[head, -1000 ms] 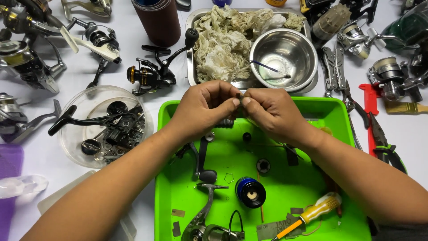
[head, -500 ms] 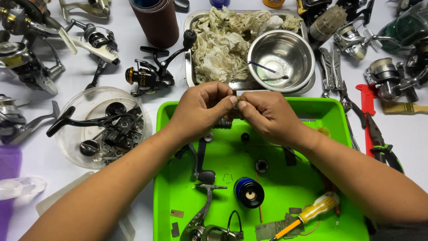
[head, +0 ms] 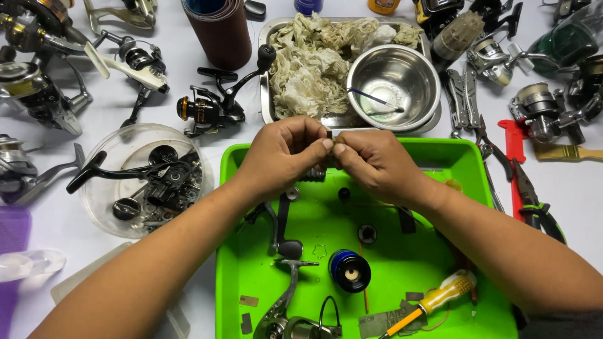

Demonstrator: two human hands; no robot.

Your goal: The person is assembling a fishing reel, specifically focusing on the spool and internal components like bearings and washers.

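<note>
My left hand (head: 286,157) and my right hand (head: 374,164) meet fingertip to fingertip over the far end of a bright green tray (head: 251,257). Between them they pinch a small dark metal reel part (head: 329,134), mostly hidden by the fingers. In the tray below lie a blue spool (head: 349,270), a black crank handle (head: 281,226), a grey reel body (head: 286,317), a yellow-handled screwdriver (head: 433,301) and small rings and washers.
Beyond the tray a metal tray (head: 269,75) holds crumpled rags (head: 317,56) and a steel bowl (head: 394,78). A clear dish of reel parts (head: 144,182) sits left. Fishing reels, a brown cylinder (head: 218,28), pliers (head: 531,194) and a brush (head: 568,152) surround the work area.
Both hands have stayed together over the tray's far end, shifting slightly while working the small part. Nothing else has moved.
</note>
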